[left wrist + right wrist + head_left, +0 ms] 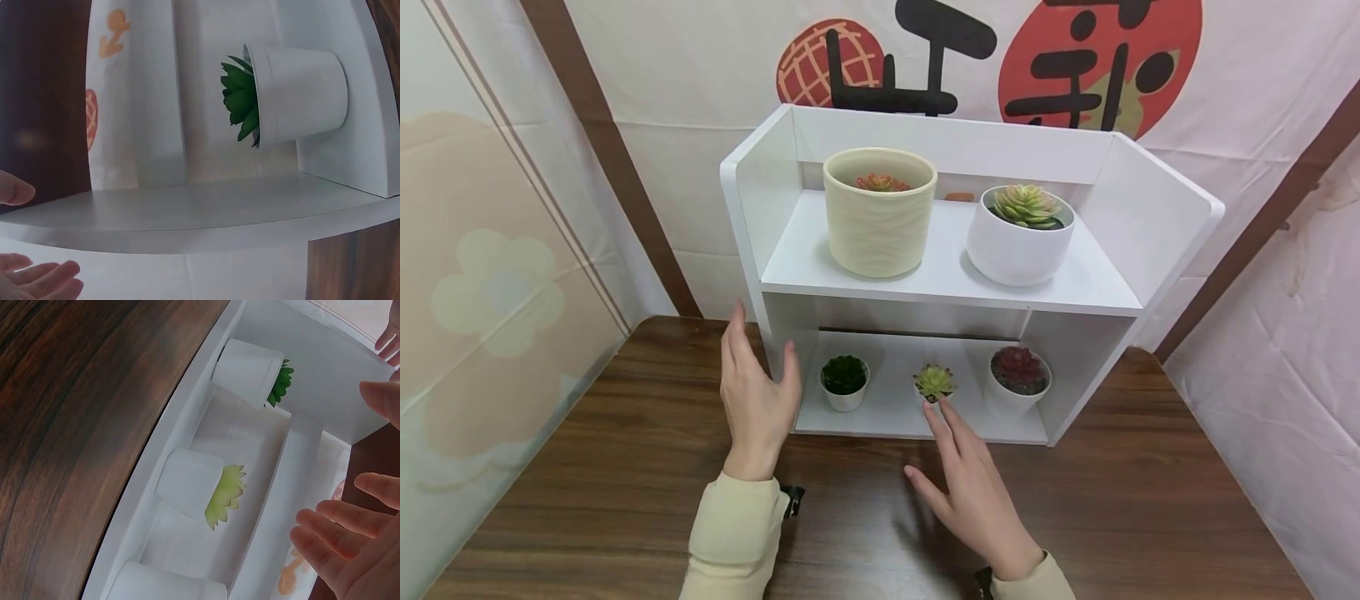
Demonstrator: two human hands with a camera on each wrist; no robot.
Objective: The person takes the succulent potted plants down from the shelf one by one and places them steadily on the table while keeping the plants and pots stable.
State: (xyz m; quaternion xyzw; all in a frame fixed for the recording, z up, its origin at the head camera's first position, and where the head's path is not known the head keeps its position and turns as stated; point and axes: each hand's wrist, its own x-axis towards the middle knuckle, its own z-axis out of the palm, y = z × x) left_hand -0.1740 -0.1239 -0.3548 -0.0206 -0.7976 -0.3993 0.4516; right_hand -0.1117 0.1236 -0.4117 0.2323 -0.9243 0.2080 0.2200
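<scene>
A white two-tier shelf (947, 304) stands on the wooden table. My left hand (758, 404) is at its left side panel (187, 215), thumb on one side of the panel's edge and fingers on the other; contact cannot be told. My right hand (973, 492) is in front of the lower tier with fingers extended, overlapping a small pot with a light-green succulent (935, 381) in the head view. In the right wrist view that hand holds nothing. Left of this pot sits a dark-green succulent (844, 375) in a white pot; to its right, a dark-red one (1019, 370).
On the upper tier stand a large cream pot (880, 225) with a reddish succulent and a round white pot (1021, 248) with a green succulent. Behind the shelf hangs a printed cloth (700, 75). The wooden table (587, 492) extends to both sides and in front.
</scene>
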